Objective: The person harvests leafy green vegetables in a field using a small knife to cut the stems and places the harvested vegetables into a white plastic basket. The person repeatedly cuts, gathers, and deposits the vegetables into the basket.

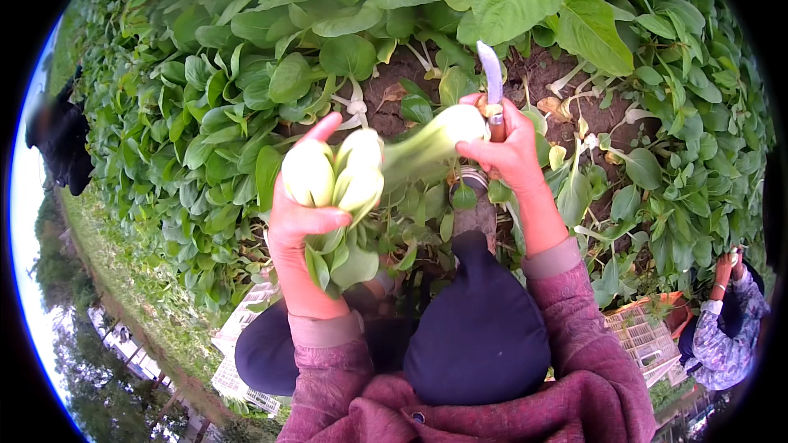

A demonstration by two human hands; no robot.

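Several heads of bok choy (309, 175) sit bunched in my left hand (295, 221), white-green bases up and leaves hanging below the wrist. My right hand (508, 147) grips a small knife (490, 71) by its brown handle, with the blade pointing away from me. The same hand also holds another bok choy head (458, 126) by its base, between thumb and fingers. The stalks of that head are blurred and stretch left towards the bunch. Below both hands lie bare soil and cut stubs with loose leaves (357, 104).
Dense leafy plants (203, 80) grow ahead and to both sides. A white plastic crate (246, 344) stands at my left, and another crate (646, 332) at my right. One person (729, 326) works at the far right; another person (61, 135) is at the far left. My shoe (471, 178) rests among the plants.
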